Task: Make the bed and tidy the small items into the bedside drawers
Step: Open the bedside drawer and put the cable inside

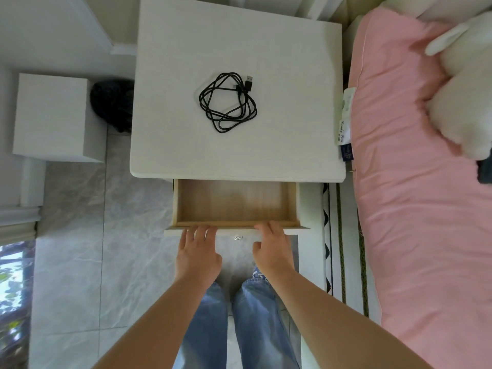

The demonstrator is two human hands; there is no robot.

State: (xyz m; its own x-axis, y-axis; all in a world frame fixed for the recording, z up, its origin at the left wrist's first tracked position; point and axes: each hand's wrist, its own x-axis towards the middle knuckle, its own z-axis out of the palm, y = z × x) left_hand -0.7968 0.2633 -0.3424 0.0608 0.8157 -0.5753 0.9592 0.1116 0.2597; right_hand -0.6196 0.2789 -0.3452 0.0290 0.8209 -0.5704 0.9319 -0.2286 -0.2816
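Now | both hands (198,253) (273,250) flat on drawer (234,203) front | cable (227,102) beyond, untouched

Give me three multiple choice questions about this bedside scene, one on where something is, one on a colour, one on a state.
1. Where does the black cable lie?
A. in the drawer
B. on the bedside table top
C. on the bed

2. What colour is the bed cover?
A. pink
B. blue
C. green

3. What state is the drawer in?
A. shut
B. open with items inside
C. open and empty

Answers: 1 B, it lies coiled on the white bedside table; 2 A, plainly pink; 3 C, bare wood shows, with the left hand and right hand at its front.
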